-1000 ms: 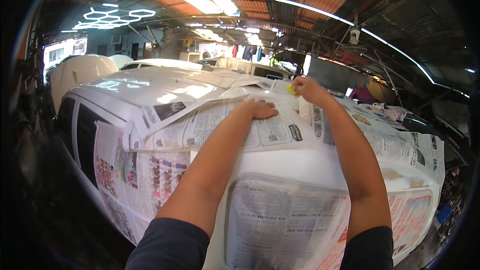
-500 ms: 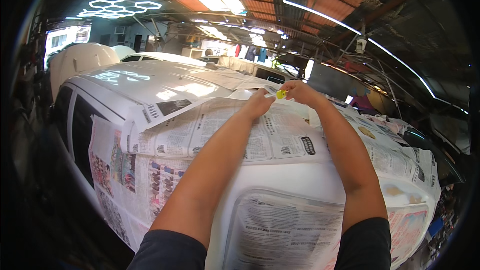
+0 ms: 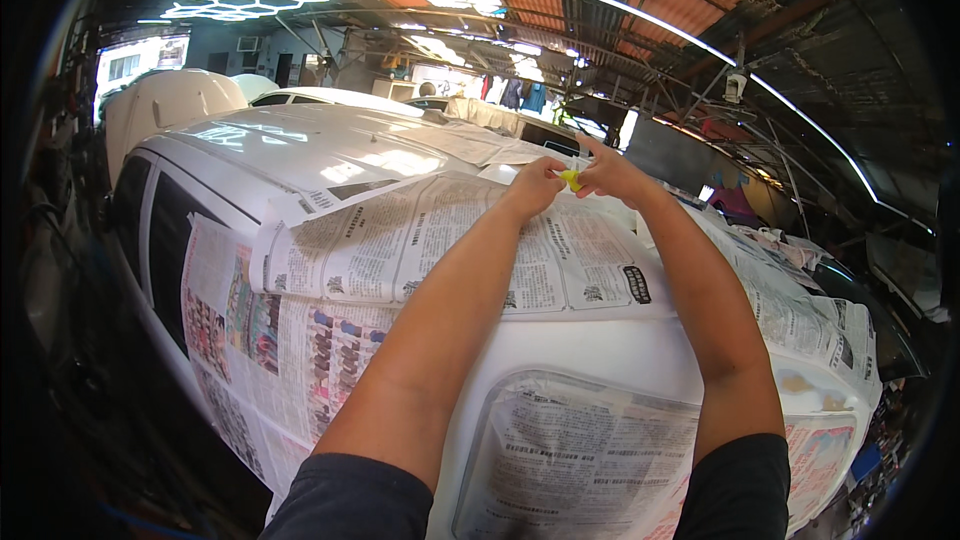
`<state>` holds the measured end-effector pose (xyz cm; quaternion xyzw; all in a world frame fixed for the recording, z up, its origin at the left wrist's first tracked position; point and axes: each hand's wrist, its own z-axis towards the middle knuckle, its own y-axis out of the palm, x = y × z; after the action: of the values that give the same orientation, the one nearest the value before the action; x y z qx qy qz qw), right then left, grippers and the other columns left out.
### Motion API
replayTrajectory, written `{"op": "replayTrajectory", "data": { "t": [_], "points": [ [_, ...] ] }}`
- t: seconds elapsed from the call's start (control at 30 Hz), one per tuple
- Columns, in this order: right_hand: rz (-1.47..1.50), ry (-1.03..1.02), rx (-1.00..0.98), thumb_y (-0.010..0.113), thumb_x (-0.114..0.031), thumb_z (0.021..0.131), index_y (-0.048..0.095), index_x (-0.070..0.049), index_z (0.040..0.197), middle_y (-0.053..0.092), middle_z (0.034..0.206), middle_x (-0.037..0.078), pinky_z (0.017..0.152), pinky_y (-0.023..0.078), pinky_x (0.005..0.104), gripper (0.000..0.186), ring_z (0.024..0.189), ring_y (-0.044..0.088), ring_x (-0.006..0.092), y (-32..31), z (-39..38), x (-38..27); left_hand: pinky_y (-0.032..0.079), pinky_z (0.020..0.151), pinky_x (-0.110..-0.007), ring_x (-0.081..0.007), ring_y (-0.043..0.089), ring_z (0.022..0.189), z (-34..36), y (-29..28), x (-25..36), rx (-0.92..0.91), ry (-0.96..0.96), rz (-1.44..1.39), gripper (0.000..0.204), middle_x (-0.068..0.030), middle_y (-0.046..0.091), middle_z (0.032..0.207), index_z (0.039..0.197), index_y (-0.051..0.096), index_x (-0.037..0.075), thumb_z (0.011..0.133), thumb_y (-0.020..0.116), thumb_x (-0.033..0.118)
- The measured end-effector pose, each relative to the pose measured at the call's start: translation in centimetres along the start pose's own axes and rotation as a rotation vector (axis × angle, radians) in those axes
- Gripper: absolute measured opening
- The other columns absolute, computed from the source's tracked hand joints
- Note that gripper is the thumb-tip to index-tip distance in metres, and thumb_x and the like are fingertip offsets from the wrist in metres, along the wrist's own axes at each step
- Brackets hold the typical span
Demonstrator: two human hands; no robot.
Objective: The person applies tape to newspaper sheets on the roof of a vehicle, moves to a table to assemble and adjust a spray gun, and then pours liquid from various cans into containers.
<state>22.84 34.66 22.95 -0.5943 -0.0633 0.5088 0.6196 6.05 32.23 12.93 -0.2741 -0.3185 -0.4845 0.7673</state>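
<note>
Both my arms reach out over a white car [image 3: 560, 355] whose roof and rear are partly covered in newspaper sheets [image 3: 440, 235]. Between my hands is a small bright yellow roll, apparently masking tape [image 3: 570, 180]. My right hand [image 3: 612, 178] grips it, with one finger pointing up. Close against its left side, my left hand [image 3: 533, 188] has its fingertips pinched together; what they hold is too small to make out. Beneath the hands lies the newspaper on the roof, its left part folded over. Another sheet covers the rear window [image 3: 570, 450].
More newspaper [image 3: 215, 310] hangs over the car's left side windows. Farther along, the bare white roof [image 3: 300, 145] reflects the lights. A raised white hood [image 3: 175, 105] and other cars stand beyond. At the right is a dark car [image 3: 880, 325]. Light tubes [image 3: 700, 40] hang below the metal roof.
The hands have shifted slightly to the right with the yellow roll, and a right finger has lifted upward. The view has tilted a little, and the newspaper on the roof lies flatter.
</note>
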Motion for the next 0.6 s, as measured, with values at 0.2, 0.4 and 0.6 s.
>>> {"op": "replayTrajectory", "data": {
  "t": [0.2,0.4,0.6],
  "points": [
    [-0.029,-0.030,-0.039,0.072,-0.017,0.079,0.028,-0.009,0.155,0.068,0.093,0.006,0.073,0.048,0.0300,0.088,0.084,0.068,0.0143,-0.1,0.5,0.7,0.044,0.080,-0.029,-0.0129,0.056,0.089,0.1,0.2,0.8,0.008,-0.033,-0.098,0.026,-0.0055,0.065,0.091,0.101,0.068,0.006,0.095,0.060,0.030],
    [-0.129,0.054,-0.155,0.073,-0.016,0.081,0.033,-0.010,0.153,0.065,0.107,0.008,0.078,0.048,0.0323,0.082,0.087,0.067,0.0143,0.3,0.4,0.6,0.040,0.091,-0.034,-0.0181,0.054,0.098,0.3,0.2,1.9,-0.036,-0.255,-0.273,0.043,-0.0049,0.063,0.091,0.092,0.066,0.007,0.097,0.050,0.047],
    [0.003,0.057,-0.106,0.066,-0.019,0.088,0.035,-0.006,0.151,0.069,0.106,0.009,0.083,0.050,0.0345,0.071,0.089,0.069,0.0154,0.6,-0.2,-0.1,0.039,0.095,-0.035,-0.0184,0.054,0.104,-0.3,-0.3,2.0,-0.037,-0.178,-0.322,0.031,-0.0087,0.063,0.105,0.114,0.064,0.004,0.087,0.053,0.016]
  ]
}}
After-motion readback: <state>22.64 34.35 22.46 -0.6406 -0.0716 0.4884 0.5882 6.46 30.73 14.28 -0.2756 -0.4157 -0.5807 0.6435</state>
